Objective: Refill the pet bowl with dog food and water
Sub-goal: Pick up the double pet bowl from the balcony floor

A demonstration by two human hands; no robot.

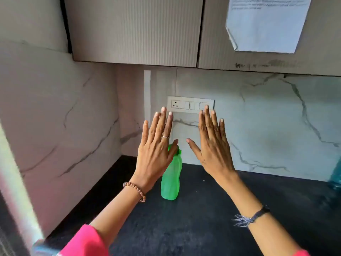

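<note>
A green plastic bottle (170,182) stands upright on the dark countertop (212,218) near the back corner, its cap partly hidden behind my left thumb. My left hand (156,150) is raised flat in front of the bottle, back facing me, fingers spread, holding nothing. My right hand (212,145) is raised the same way just to the right of the bottle, fingers apart and empty. No pet bowl or dog food is in view.
Marble-patterned walls meet in a corner behind the bottle. A white switch and socket plate (191,104) sits on the back wall. Ribbed cabinets (134,30) hang overhead, with a paper sheet (265,24) on the right one. A bluish plastic object (336,176) shows at the right edge.
</note>
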